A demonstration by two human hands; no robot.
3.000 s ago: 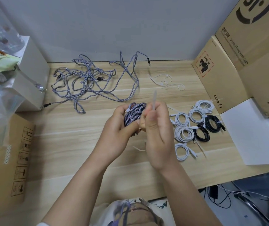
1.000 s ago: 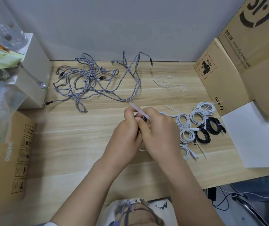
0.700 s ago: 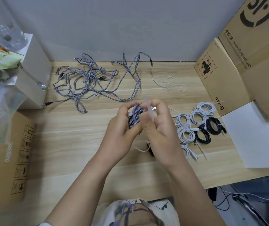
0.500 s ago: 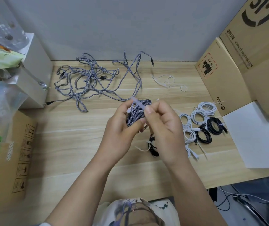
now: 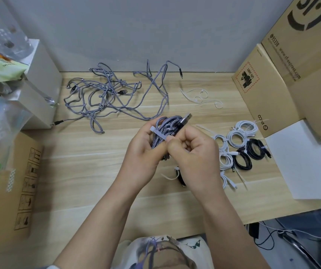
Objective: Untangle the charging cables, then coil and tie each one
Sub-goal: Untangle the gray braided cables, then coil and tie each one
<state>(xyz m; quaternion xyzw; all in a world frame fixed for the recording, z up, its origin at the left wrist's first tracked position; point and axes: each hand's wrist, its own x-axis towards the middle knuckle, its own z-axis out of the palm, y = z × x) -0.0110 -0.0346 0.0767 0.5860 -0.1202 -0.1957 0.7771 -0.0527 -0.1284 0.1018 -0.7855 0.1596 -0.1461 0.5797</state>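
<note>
My left hand [image 5: 143,154] grips a coiled grey braided cable [image 5: 165,129] above the middle of the table, its USB plug [image 5: 185,119] sticking up to the right. A white zip tie [image 5: 158,135] runs across the coil, and my right hand [image 5: 193,152] pinches its end against the coil. A tangle of grey braided cables [image 5: 113,96] lies at the back of the table. Coiled white cables [image 5: 239,133] and coiled black cables [image 5: 250,155] lie tied at the right. A black coil with a tie [image 5: 179,176] lies under my right wrist.
Loose white zip ties [image 5: 201,98] lie at the back right. Cardboard boxes [image 5: 284,74] stand along the right, with a white sheet [image 5: 303,162] in front. A white box [image 5: 39,90], plastic bags and a flat carton [image 5: 19,183] crowd the left side.
The hands lifted the grey coil off the table and turned it. The zip tie, earlier sticking up from my right fingers, now lies across the coil, and the USB plug shows at the top.
</note>
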